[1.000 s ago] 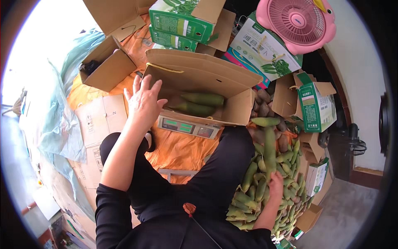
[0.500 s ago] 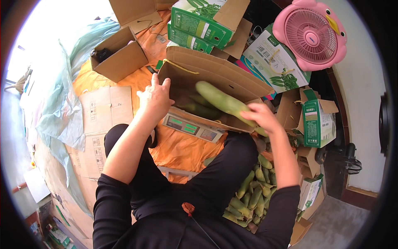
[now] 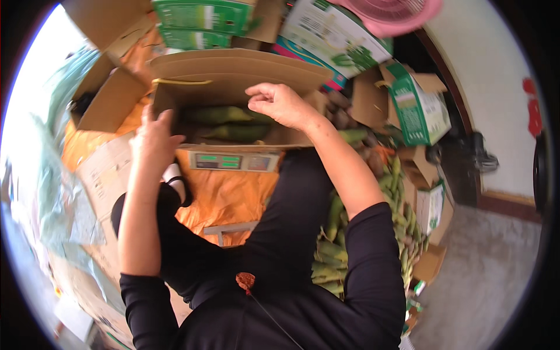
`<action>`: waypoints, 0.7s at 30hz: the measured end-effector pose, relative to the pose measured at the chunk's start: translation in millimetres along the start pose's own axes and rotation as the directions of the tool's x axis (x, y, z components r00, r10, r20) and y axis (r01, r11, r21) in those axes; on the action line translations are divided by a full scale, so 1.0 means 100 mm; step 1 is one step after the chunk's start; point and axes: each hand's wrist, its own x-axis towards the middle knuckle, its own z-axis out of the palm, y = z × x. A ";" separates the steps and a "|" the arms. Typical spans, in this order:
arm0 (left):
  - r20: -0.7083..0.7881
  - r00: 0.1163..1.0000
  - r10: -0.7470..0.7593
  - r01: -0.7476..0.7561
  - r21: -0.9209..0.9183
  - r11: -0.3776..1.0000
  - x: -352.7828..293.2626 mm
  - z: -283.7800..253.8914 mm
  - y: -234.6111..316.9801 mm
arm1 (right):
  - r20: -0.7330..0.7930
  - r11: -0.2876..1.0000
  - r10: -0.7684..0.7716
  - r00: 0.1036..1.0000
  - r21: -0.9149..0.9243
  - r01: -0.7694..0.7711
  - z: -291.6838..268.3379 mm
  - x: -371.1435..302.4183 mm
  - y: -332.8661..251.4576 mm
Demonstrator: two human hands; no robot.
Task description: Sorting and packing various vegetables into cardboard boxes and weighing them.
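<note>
Two long green vegetables, perhaps three, lay inside the open cardboard box, (image 3: 233,70) which stood behind the lit panel of a scale. (image 3: 233,161) I judge that the step in hand was the laying of vegetables into this box, with one hand placing and the other hand at its side.

The right hand (image 3: 279,105) was over the right part of the box. Its fingers were loosely bent, the thumb was a little apart from them, and nothing was visible between them. The left hand (image 3: 153,135) was at the left wall of the box, its fingers spread and not wrapped around any object; because of blur, I cannot tell if they pressed the cardboard.

The rear vegetable (image 3: 211,114) lay to the left of the right fingertips and lower, and the front vegetable (image 3: 236,133) lay below them, nearer to the person. Neither was held. Beside the right leg was a heap of similar vegetables. (image 3: 330,256) In my judgement, the next move called for the right hand to fetch one more from there, if room remained, while the left hand steadied the box.
</note>
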 end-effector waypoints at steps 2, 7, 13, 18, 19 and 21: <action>-0.064 0.995 0.071 -0.069 0.028 0.997 0.02 0.09 -0.08 | -0.152 0.997 0.002 0.988 0.076 0.010 -0.16 -0.40 0.07; -0.053 0.993 0.101 -0.103 -0.027 0.994 0.00 0.06 -0.03 | -0.599 0.951 0.157 0.785 0.305 0.042 -0.15 -1.42 0.64; -0.057 0.989 0.135 -0.135 0.013 0.991 0.03 0.09 0.04 | -0.741 0.881 0.460 0.489 0.312 -0.355 0.21 -2.61 2.00; -0.071 0.987 0.147 -0.142 0.063 0.988 0.09 0.16 -0.02 | -0.779 0.755 0.437 0.449 0.047 -0.654 0.35 -3.26 2.40; -0.080 0.987 0.140 -0.134 0.070 0.988 0.10 0.16 -0.05 | -0.807 0.630 0.328 0.491 -0.201 -0.751 0.33 -3.30 2.39; -0.094 0.989 0.113 -0.105 0.090 0.990 0.08 0.15 -0.11 | -0.794 0.445 0.383 0.472 -0.289 -0.848 0.24 -3.32 2.24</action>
